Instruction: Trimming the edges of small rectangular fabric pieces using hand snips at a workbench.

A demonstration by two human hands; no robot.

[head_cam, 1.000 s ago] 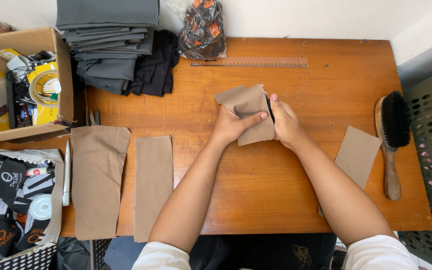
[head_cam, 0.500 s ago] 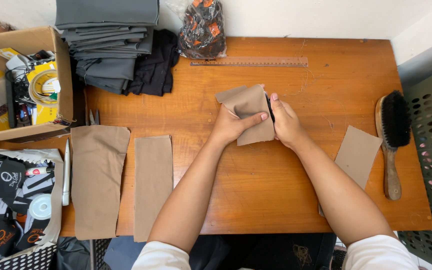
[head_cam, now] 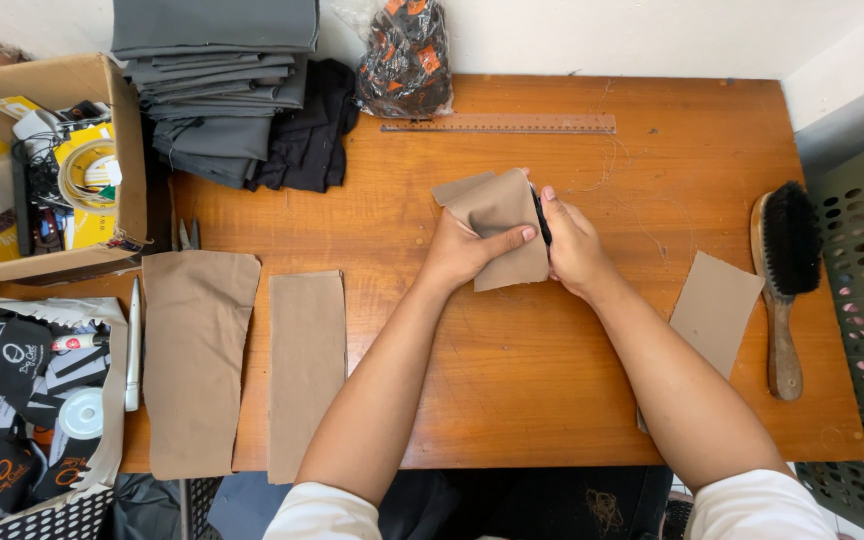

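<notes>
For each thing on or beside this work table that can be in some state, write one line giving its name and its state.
Left hand: gripping the tan fabric piece.
Right hand: pinching its right edge.
Tan fabric piece: folded, held above the table.
Two tan strips: lying flat.
Grey cloth stack: folded, piled.
Cardboard box: open, full.
Brush: lying down.
Ruler: lying flat.

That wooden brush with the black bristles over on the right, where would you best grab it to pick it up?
Probably by the bare wooden handle of the brush, coming from above at its near end. It lies flat on the table with the bristle head at the far end and the slim handle pointing toward the person, with open table around it. The right hand is the nearer one, though it is busy at the tan fabric piece.
</notes>
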